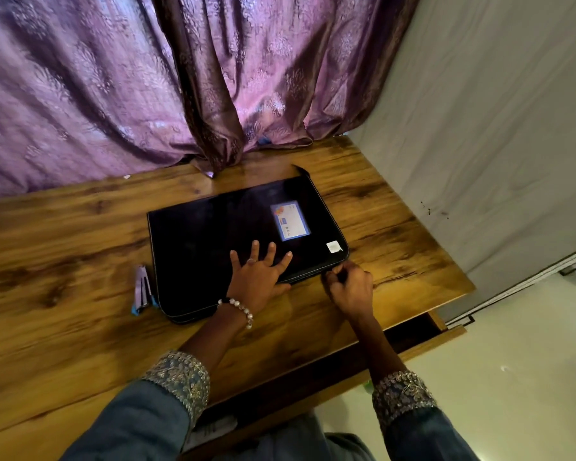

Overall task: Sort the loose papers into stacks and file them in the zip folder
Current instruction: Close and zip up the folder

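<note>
Landmark: zip folder (233, 241), black, lying flat and closed on the wooden table (64, 261), roughly mid-table. Just left of the folder's near-left corner: a small purple-and-blue object (142, 289), maybe a stapler or clip set, can't tell which; it sits touching or nearly touching the folder edge. On the folder's near half: left hand (258, 277), fingers spread and straight, palm pressing the cover down, holding nothing; beaded bracelet (238, 309) on that wrist. Further right on the cover: blue-framed label (290, 220), and a small white sticker (334, 246) by the near-right corner. At that near-right corner, against the folder's side edge: right hand (348, 287), fingers curled in a pinch on something small at the zip line, most likely the zip pull, though the pull itself is hidden by the fingers. Progress read: no loose papers visible anywhere on the table, so sorting and filing look done; what's left looks like running the zip shut, or it's being opened, can't tell direction. Unknowns: folder contents hidden, how much of the zip is closed unclear, label text unreadable, table's left and near parts cut off by frame and sleeves.
</note>
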